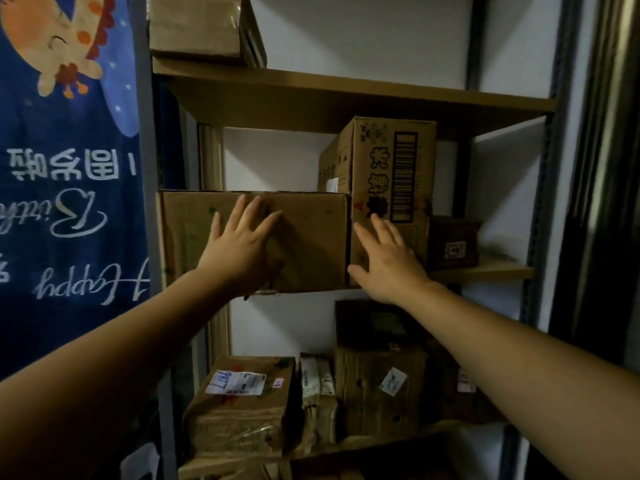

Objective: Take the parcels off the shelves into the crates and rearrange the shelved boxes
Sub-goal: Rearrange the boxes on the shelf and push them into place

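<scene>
upside-down "Happy" on blue banner (69, 202)

We see a blue banner (69, 174) hanging upside down, a cartoon lion (62, 39) near its top, white birthday lettering (79, 282) lower on it, a white wall (360, 39) well right of the banner.

The middle shelf (485, 270) carries a wide carton (311, 244), a tall printed carton (398, 168) and a small dark box (453, 242).
</scene>
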